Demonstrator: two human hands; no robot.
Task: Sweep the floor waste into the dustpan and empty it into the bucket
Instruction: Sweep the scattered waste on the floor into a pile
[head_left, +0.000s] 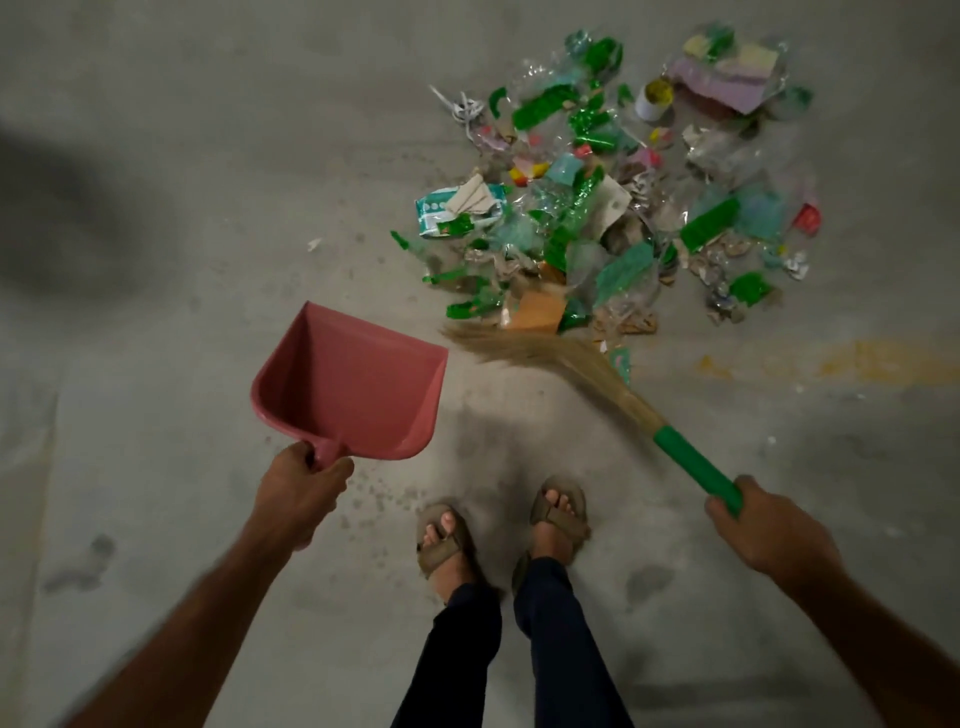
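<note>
A pile of floor waste (613, 197), mostly green and clear plastic scraps, paper and card, lies on the concrete floor at the upper right. My left hand (301, 493) grips the handle of an empty pink dustpan (353, 384), held left of the pile with its mouth facing away from me. My right hand (769, 530) grips the green handle of a straw broom (571, 364). The broom's bristles fan out leftward along the near edge of the pile, close to the dustpan's right corner. No bucket is in view.
My two feet in tan sandals (498, 530) stand on the grey concrete floor (156, 312), just below the dustpan and broom. A yellowish stain (852, 361) marks the floor at the right. Small crumbs of dirt lie near my feet.
</note>
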